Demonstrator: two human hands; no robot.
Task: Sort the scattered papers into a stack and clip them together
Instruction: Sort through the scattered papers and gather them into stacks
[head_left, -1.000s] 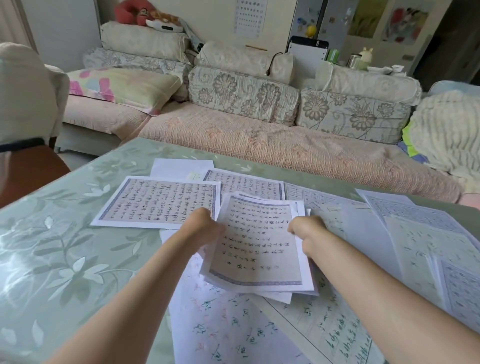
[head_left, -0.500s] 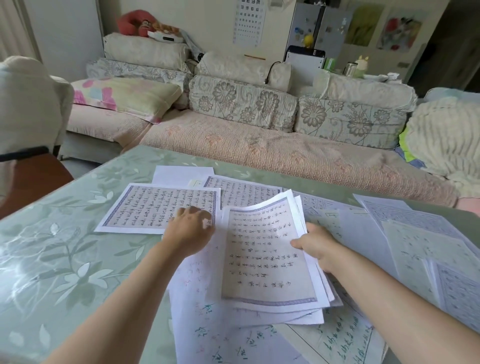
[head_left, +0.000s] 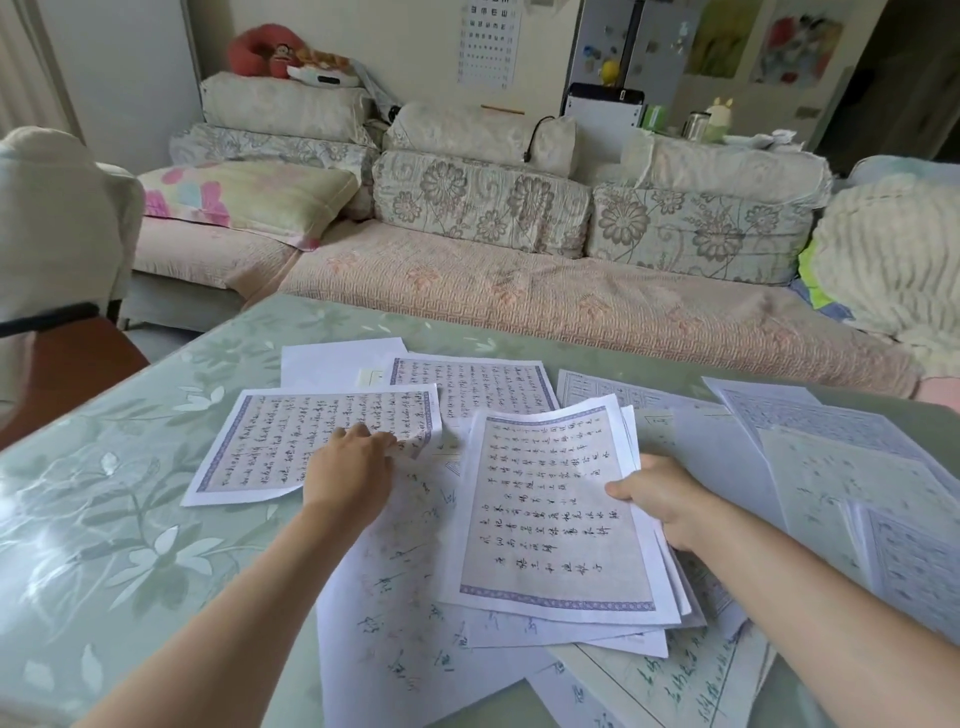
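My right hand (head_left: 662, 499) grips the right edge of a small stack of papers (head_left: 556, 514); its top sheet has a blue border and columns of handwriting. My left hand (head_left: 350, 467) pinches the near right corner of a single bordered sheet (head_left: 291, 447) lying to the left, and that corner curls up. More handwritten sheets (head_left: 415, 613) lie under the stack. Other sheets spread to the right (head_left: 831, 467) and behind (head_left: 488, 387). No clip is in view.
The papers lie on a pale green table (head_left: 104, 545) with a leaf pattern. A sofa (head_left: 519, 291) with floral cushions runs behind the table. A covered chair (head_left: 52, 234) stands at the left edge.
My left hand has let go of the stack and moved left onto the single bordered sheet, lifting its corner. My right hand alone now holds the stack, shifted slightly right.
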